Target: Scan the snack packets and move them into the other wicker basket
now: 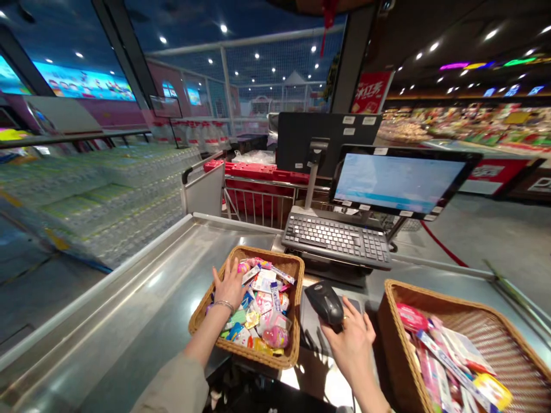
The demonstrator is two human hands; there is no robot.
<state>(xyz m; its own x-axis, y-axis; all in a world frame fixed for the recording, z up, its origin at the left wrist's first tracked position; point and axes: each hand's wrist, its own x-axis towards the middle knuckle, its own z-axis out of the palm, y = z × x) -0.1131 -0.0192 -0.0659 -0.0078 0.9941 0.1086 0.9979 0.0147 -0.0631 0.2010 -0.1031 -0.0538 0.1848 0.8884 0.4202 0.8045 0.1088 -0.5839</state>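
My left hand (230, 285) reaches over the left side of a wicker basket (300, 287), its fingers spread on the packets inside. Small wrapped sweets and colourful packets (263, 307) fill this basket. In my right hand (350, 335) is a black barcode scanner (325, 301), gripped by its handle, with its head tilted up and to the left, beside the basket's right edge. A second wicker basket (390, 327) stands to the right of that hand. It holds several packets, among them a red oval pack (412, 317) and a yellow pack (493, 390).
Behind the scanner sit a keyboard (336, 236) and a lit monitor (398, 180). A metal counter (142, 298) with a raised edge carries the baskets. Past it stand a metal trolley (258, 201) and stacks of bottled water (107, 189) at the left.
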